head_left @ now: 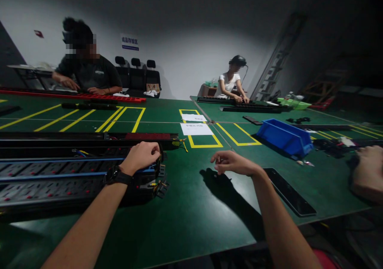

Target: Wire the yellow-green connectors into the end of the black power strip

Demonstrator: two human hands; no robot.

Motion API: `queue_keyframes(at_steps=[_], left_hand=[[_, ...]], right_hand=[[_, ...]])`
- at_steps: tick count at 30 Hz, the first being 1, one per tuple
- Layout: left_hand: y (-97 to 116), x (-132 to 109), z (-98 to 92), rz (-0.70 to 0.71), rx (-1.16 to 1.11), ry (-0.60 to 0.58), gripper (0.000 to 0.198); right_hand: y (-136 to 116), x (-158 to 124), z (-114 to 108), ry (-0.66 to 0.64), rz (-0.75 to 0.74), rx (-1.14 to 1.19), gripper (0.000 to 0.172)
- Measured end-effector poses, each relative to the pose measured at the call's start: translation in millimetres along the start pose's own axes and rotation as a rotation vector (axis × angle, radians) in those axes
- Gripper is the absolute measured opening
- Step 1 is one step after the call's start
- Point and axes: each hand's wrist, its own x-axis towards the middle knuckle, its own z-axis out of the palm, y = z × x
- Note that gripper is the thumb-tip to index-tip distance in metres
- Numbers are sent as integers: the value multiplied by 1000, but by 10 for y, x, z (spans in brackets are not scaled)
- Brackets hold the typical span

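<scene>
Long black strips (68,167) with blue edges and red dots lie side by side on the green table at the left. My left hand (143,155), with a dark watch on the wrist, rests at their right end. Its fingers are curled, and what they grip, if anything, is hidden. To the right, my right hand (229,162) hovers above the table, fingers loosely bent and apart with nothing between them. Its shadow falls on the green surface. Small connectors (161,187) and a yellow wire (184,144) stick out at the ends of the strips.
A black tablet (289,191) lies right of my right forearm. Behind it stand a blue bin (284,138) and white papers (197,129). Two people work across the green table (179,229). Another person's hand (369,173) is at the right edge.
</scene>
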Motion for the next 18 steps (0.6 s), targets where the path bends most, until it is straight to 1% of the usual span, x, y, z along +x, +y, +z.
queue_keyframes(at_steps=[2,3,4,5,8,10,14,18], left_hand=[[-8,5,5,0,2,3,23],[-13,8,8,-1,4,2,23],[-17,11,11,-2,4,1,23],[-20,13,12,-4,5,1,23],[-23,13,9,-3,1,-2,24],[-19,10,3,1,-1,2,24],[-8,7,-6,4,-1,3,23],[-6,16,-4,-7,-12,3,22]], right_hand=[[-22,13,-14,106,-76,-36,43],[-26,8,-30,124,-81,-60,44],[-25,-5,-51,114,-65,-81,45],[-21,-25,-74,68,-28,-98,46],[3,-95,-133,-129,151,-144,51],[17,-126,-154,-196,234,-183,49],[15,-128,-149,-204,250,-241,40],[13,-85,-117,-170,275,-281,42]])
